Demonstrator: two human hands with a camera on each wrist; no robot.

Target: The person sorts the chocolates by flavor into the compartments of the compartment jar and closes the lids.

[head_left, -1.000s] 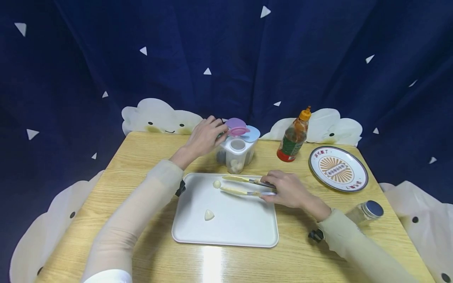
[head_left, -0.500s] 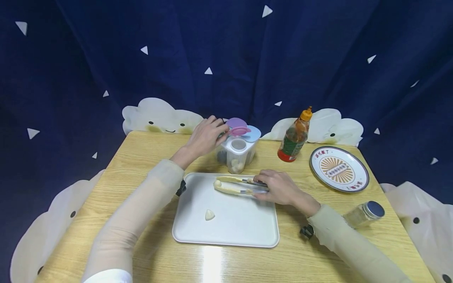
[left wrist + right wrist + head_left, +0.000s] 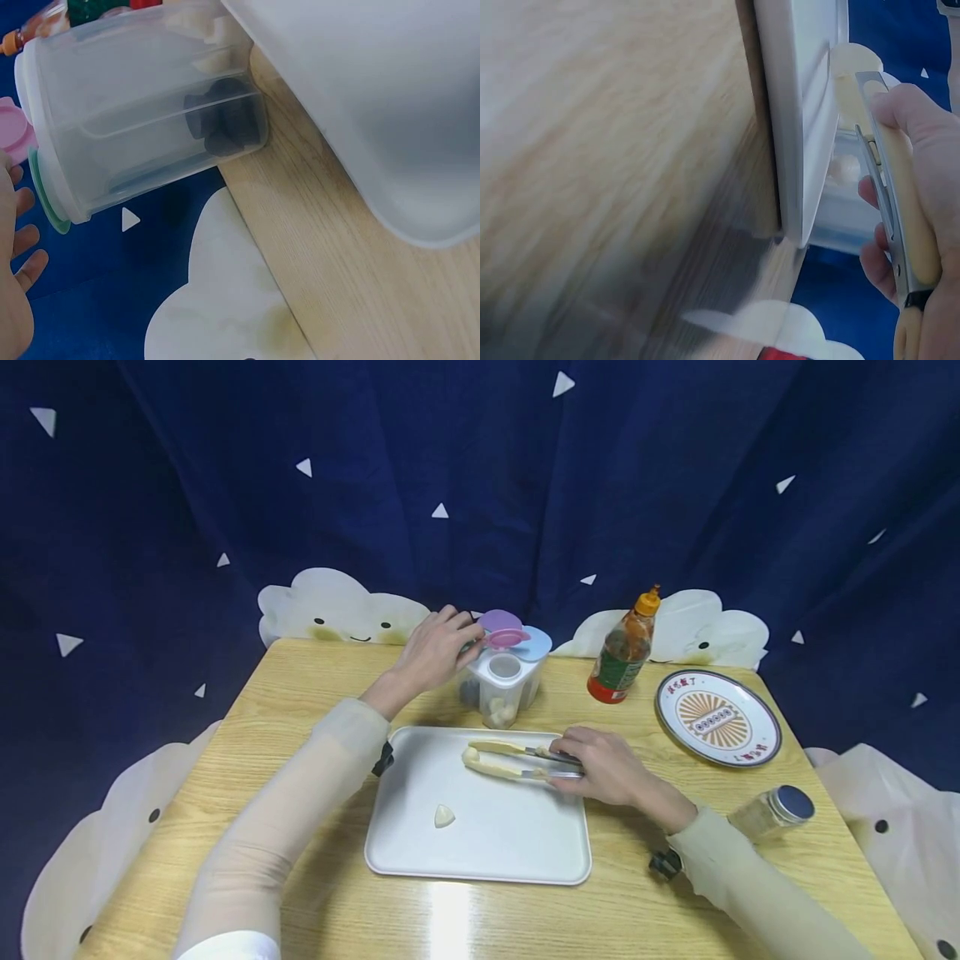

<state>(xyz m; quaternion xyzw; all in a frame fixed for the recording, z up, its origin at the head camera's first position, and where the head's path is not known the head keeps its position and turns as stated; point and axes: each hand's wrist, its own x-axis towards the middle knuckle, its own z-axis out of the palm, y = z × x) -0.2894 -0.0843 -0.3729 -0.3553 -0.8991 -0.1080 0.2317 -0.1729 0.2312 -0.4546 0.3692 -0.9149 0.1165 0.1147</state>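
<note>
My right hand [image 3: 603, 768] holds tongs [image 3: 562, 760] with metal arms and yellowish ends, above the white tray [image 3: 517, 843]. A small off-white piece [image 3: 470, 756] sits at the tongs' tips. Another off-white, wedge-shaped piece [image 3: 444, 816] lies alone on the tray. At the clear divided container [image 3: 500, 703] behind the tray, my left hand [image 3: 438, 647] holds the raised pink lid [image 3: 504, 637] at its edge; the thumb's contact is hidden. One round opening [image 3: 504, 666] is uncovered below that lid. Pale pieces [image 3: 214, 60] and dark pieces [image 3: 225, 116] show inside the container.
An orange-capped sauce bottle [image 3: 622, 652] stands right of the container. Farther right are a patterned plate [image 3: 750, 718] and a dark-lidded jar [image 3: 772, 814]. Purple [image 3: 500, 621] and blue [image 3: 534, 643] lids adjoin the pink one. A dark blue curtain [image 3: 480, 460] hangs behind the table.
The tongs moved left around the off-white piece, then back slightly to the right. The piece has shifted a little rightward with their tips. My left hand has stayed at the lid.
</note>
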